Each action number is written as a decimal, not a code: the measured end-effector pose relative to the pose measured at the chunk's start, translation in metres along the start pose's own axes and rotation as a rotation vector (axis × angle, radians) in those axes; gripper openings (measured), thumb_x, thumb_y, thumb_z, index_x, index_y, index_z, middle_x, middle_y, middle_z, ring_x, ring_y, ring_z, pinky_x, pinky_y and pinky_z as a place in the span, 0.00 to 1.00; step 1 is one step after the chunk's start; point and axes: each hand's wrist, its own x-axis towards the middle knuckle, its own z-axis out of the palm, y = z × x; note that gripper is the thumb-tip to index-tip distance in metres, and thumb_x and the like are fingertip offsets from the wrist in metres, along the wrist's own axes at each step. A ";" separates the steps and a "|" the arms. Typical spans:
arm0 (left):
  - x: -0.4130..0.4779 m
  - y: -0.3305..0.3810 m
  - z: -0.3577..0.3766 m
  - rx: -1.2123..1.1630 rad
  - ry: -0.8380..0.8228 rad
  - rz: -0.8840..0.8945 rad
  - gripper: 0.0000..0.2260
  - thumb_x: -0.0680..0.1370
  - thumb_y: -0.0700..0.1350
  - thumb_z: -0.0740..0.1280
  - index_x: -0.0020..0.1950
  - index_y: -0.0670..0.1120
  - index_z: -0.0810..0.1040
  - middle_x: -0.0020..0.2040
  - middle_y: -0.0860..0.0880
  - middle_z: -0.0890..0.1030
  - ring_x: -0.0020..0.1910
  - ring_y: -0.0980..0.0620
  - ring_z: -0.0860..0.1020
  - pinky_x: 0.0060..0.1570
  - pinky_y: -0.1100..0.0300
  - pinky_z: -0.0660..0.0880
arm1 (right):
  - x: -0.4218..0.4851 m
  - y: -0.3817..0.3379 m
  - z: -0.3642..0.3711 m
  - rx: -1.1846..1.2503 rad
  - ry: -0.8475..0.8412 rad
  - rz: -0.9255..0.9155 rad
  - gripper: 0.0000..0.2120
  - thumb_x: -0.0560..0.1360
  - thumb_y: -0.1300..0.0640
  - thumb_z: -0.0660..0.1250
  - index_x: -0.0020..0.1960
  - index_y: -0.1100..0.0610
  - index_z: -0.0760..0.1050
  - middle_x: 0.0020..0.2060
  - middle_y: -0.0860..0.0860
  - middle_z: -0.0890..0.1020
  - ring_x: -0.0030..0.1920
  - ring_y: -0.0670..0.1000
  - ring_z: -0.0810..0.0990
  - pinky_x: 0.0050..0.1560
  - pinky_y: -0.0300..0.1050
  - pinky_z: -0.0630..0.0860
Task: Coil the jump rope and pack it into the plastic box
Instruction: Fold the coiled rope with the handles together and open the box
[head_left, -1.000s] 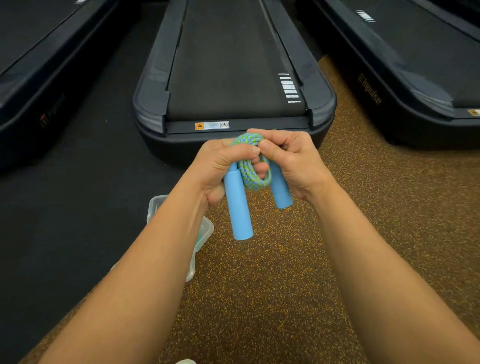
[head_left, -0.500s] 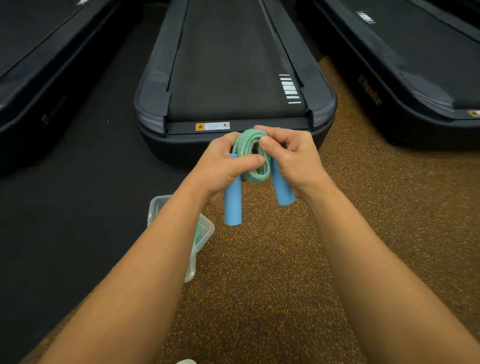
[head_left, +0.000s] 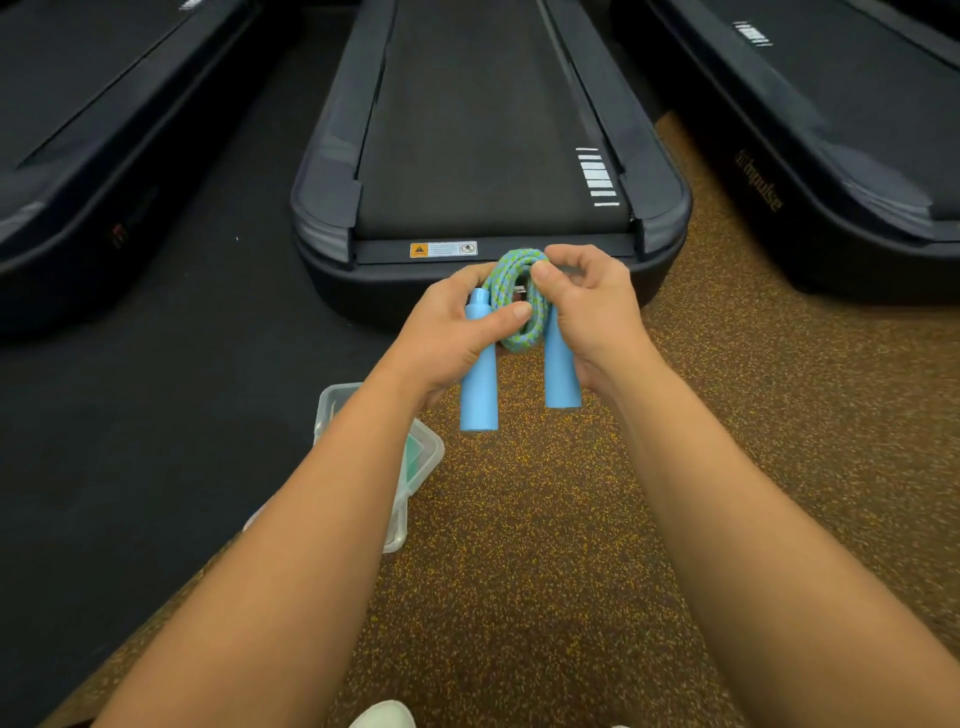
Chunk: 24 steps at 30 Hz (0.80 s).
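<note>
The jump rope (head_left: 519, 296) has a blue-green braided cord wound into a small coil between two light blue handles that hang down side by side. My left hand (head_left: 447, 338) grips the left handle (head_left: 479, 395) and presses its thumb on the coil. My right hand (head_left: 592, 312) holds the right handle (head_left: 561, 369) and pinches the top of the coil with thumb and forefinger. The clear plastic box (head_left: 415, 478) lies on the floor below my left forearm, which hides most of it.
A dark treadmill (head_left: 488, 130) ends just beyond my hands, with two more treadmills at left (head_left: 78, 156) and right (head_left: 831, 130). Brown speckled rubber floor (head_left: 545, 571) lies beneath; a black mat (head_left: 156, 441) lies left. A white shoe tip (head_left: 382, 717) shows at the bottom edge.
Both hands have lifted slightly, with the coil now standing higher above the handles. My right thumb and forefinger have shifted to the top of the coil; the handles hang more parallel.
</note>
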 end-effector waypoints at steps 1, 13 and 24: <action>-0.001 0.001 -0.001 0.002 0.001 -0.002 0.18 0.76 0.37 0.68 0.65 0.40 0.73 0.52 0.43 0.80 0.49 0.50 0.79 0.49 0.54 0.79 | -0.001 -0.002 0.002 -0.016 0.004 -0.007 0.05 0.75 0.62 0.67 0.50 0.58 0.76 0.47 0.60 0.80 0.48 0.57 0.80 0.57 0.59 0.78; -0.017 0.015 -0.034 -0.060 -0.113 -0.089 0.19 0.73 0.29 0.67 0.62 0.42 0.72 0.43 0.53 0.82 0.39 0.59 0.81 0.40 0.66 0.77 | -0.012 -0.008 0.045 0.045 0.005 0.070 0.02 0.76 0.61 0.66 0.46 0.58 0.77 0.44 0.60 0.80 0.46 0.57 0.80 0.54 0.62 0.79; -0.034 0.007 -0.078 -0.073 -0.059 -0.172 0.19 0.73 0.30 0.67 0.63 0.41 0.74 0.48 0.44 0.80 0.51 0.44 0.78 0.56 0.46 0.75 | -0.035 -0.014 0.088 0.060 -0.104 0.219 0.11 0.79 0.62 0.60 0.41 0.62 0.76 0.56 0.72 0.76 0.43 0.59 0.77 0.50 0.71 0.76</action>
